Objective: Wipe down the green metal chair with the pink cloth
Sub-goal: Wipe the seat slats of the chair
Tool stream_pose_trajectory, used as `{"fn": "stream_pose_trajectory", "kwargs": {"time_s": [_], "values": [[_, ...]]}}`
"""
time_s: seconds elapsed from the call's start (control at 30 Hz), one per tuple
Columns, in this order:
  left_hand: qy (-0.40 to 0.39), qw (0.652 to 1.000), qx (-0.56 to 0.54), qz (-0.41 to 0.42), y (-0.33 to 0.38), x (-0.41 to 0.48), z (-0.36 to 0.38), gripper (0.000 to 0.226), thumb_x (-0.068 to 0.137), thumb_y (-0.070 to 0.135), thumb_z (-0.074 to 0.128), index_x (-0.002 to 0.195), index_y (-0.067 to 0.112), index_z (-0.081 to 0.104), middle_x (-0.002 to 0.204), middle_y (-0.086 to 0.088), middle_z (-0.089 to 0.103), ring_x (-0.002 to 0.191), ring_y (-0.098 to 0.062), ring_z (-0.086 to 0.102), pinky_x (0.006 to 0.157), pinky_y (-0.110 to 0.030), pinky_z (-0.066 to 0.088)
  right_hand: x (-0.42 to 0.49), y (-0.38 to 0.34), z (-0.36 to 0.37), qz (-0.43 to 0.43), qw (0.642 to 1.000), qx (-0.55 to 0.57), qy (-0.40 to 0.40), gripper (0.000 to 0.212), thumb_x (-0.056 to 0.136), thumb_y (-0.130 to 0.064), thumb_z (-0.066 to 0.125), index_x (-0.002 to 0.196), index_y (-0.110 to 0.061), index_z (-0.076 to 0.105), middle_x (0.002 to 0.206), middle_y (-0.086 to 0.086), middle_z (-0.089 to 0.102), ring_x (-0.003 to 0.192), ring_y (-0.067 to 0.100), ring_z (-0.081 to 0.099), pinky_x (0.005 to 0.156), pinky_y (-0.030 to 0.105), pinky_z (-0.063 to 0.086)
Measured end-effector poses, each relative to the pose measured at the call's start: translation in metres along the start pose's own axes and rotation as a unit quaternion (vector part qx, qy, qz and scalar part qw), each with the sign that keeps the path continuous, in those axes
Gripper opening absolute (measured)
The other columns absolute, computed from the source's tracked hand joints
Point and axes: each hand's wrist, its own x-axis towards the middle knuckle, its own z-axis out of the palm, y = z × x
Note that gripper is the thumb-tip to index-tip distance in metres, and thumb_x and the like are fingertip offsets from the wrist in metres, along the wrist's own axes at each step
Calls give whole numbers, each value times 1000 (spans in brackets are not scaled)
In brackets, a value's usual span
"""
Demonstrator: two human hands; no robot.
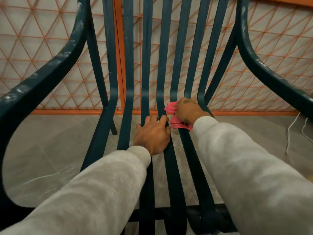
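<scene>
While the left hand (152, 134) grips a seat slat (145, 102), the right hand (188, 111), at its two o'clock, clutches the pink cloth (176, 123) against the green metal chair (42, 78); lengthwise strokes should clean best.

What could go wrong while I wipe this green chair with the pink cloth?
The pink cloth, bunched under your right hand, might snag in the gaps between the seat slats. Fingers of your left hand curl into a gap and might get pinched. The white-flecked armrest may get skipped.
</scene>
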Motion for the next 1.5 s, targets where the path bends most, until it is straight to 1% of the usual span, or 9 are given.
{"fn": "stream_pose_trajectory", "kwargs": {"time_s": [0.23,0.33,0.5,0.63,0.77,0.9,1.17,1.37,1.5], "values": [[14,1000,1,8,-1,-1,2,31,103,45,29,128,31,42,133,-3,47,127,-24,39,104,-59,33,-66,14,4,-53,995,-86,7,41,98,-17,48,138,-9,46,129,15,52,120,30,48,101,37,44],[11,1000,6,4,0,0,4,32,103,46,27,127,30,42,132,-3,47,126,-24,39,104,-58,34,-94,17,4,-46,996,-73,-14,39,98,-21,48,137,-13,48,129,13,51,119,28,48,100,35,41],[16,1000,7,7,-1,1,4,31,103,43,30,128,30,42,132,-4,48,127,-24,39,102,-56,33,-57,6,-8,-34,996,-69,-40,50,97,-20,54,144,-11,41,139,14,47,129,30,43,107,37,39],[7,1000,1,-1,-2,2,3,32,103,43,29,130,30,41,135,-5,46,130,-24,38,105,-58,30,-39,-5,-11,-13,998,-46,-48,62,90,-22,66,144,-9,39,139,14,49,127,31,48,107,39,42],[10,1000,-9,11,-2,1,3,30,103,41,30,127,30,42,132,-4,47,127,-24,39,104,-58,31,-80,0,-10,-18,997,-61,-37,52,92,-23,62,139,-7,44,134,15,49,124,29,47,104,35,41],[8,1000,-3,16,-2,0,3,31,102,37,30,129,28,41,132,-5,47,126,-25,40,102,-58,33,-132,12,-4,-38,997,-56,-26,36,93,-19,55,128,-16,53,121,11,54,115,29,51,96,34,43],[1,1000,-9,8,0,0,0,32,101,41,27,127,30,41,132,-4,48,127,-25,40,103,-58,32,-63,1,-14,-15,997,-39,-66,58,91,-20,62,145,-13,41,139,14,47,128,30,44,108,39,40],[-9,1000,-11,10,0,-1,-1,33,102,42,27,129,30,40,134,-5,47,129,-25,38,106,-59,29,-82,-2,-9,-18,996,-83,-40,54,92,-25,61,140,-9,42,135,15,49,123,29,48,105,36,42],[-1,1000,-4,12,-1,0,0,32,103,38,28,131,28,39,136,-6,47,129,-26,39,104,-59,31,-146,5,-7,-3,995,-72,-66,46,83,-27,72,124,-21,55,118,9,57,106,26,56,93,36,49]]}}
